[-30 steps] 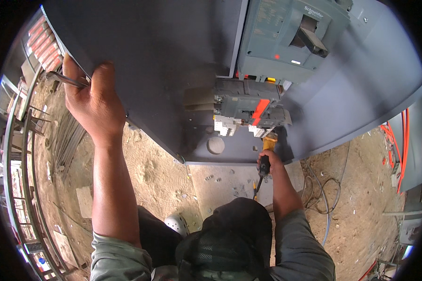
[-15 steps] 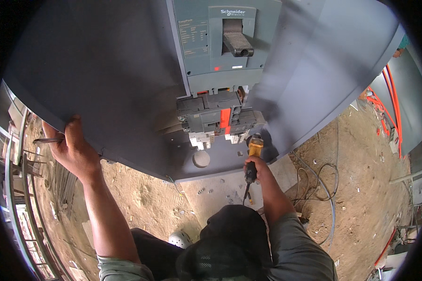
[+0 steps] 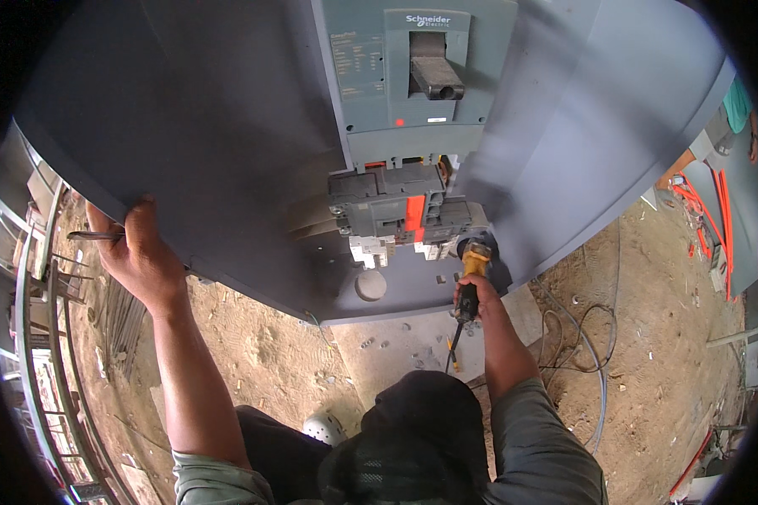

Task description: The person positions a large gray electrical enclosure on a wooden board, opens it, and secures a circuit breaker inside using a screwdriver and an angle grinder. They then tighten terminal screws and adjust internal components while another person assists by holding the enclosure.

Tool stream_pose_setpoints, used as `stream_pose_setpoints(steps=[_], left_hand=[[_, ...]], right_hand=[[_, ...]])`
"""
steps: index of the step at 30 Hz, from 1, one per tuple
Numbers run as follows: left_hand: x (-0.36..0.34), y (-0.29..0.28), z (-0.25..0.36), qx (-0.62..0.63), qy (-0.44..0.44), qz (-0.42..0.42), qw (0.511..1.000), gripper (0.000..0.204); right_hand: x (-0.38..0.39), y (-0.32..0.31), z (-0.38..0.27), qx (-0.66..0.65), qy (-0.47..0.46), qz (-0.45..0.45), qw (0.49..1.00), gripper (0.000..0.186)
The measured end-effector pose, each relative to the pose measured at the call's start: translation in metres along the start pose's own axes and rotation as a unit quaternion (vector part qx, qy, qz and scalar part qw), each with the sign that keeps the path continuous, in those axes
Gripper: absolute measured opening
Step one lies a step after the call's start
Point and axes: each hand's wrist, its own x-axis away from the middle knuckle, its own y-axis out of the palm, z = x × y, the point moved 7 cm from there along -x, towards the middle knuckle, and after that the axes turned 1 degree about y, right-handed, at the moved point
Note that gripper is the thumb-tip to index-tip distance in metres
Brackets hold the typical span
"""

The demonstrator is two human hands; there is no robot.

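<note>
My left hand grips the left rim of a grey metal cabinet, with a thin metal tool held crosswise in its fingers; the tool's exact kind is unclear. My right hand is closed round the black handle of a yellow power tool, apparently an angle grinder, at the cabinet's lower right, its head beside a dark round area. Inside the cabinet are a large breaker with a black handle, smaller dark breakers with a red strip, white modules and a round hole in the panel.
A co-worker stands at the far right by orange strips. Cables loop over the sandy ground. A concrete slab lies below the cabinet. Metal framework runs along the left.
The view has turned, so the cabinet sits more squarely and further left than a second ago, with more of the co-worker visible. Both my hands keep their holds.
</note>
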Motion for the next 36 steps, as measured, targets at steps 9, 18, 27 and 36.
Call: stream_pose_setpoints(steps=[9, 18, 27, 36], left_hand=[[-0.003, -0.002, 0.008, 0.025, 0.032, -0.002, 0.999, 0.038], [0.111, -0.059, 0.065, 0.055, -0.020, -0.161, 0.985, 0.023], [0.316, 0.118, 0.239, 0.246, 0.147, -0.752, 0.594, 0.051], [0.349, 0.149, 0.272, 0.307, 0.258, -0.558, 0.727, 0.065]], right_hand=[[0.079, 0.020, 0.046, 0.061, 0.067, -0.090, 0.992, 0.022], [0.308, -0.054, 0.066, 0.145, -0.096, -0.007, 0.985, 0.048], [0.449, 0.027, -0.045, -0.170, -0.362, 0.153, 0.904, 0.039], [0.451, 0.044, -0.105, -0.141, -0.399, 0.193, 0.885, 0.022]])
